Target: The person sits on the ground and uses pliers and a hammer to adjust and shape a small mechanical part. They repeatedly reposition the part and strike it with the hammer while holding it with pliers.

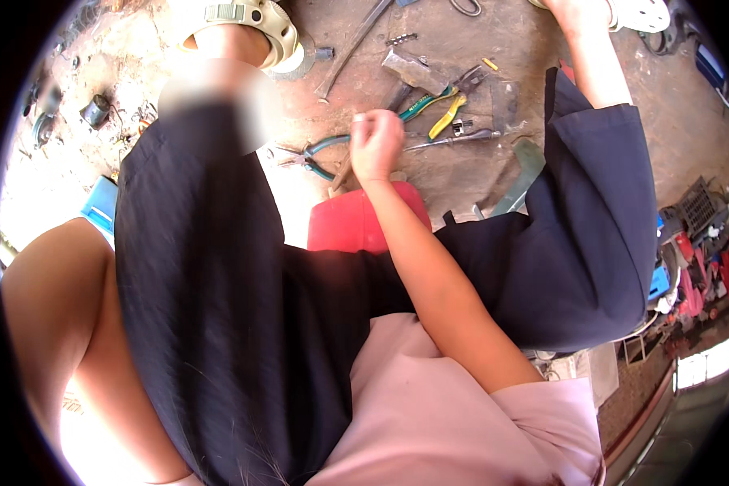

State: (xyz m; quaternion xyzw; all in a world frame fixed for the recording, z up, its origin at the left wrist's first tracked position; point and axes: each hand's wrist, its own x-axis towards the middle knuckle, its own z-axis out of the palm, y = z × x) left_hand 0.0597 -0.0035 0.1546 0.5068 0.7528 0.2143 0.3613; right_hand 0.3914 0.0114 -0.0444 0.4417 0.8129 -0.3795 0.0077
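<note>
My right hand is curled closed over a hammer lying on the ground; whether it grips the handle is unclear. Beside it lie blue-handled pliers, green-handled pliers, a yellow-handled tool and a long metal rod. Below the hand is a red padded object, partly covered by my dark trousers. My left hand is out of sight; a bent bare limb, apparently my left arm, fills the lower left.
My feet in pale clogs rest at the top. Small parts and a blue object lie at left. A green metal piece is right of centre. A pile of mixed items, with a grey grate, sits at far right on the stained floor.
</note>
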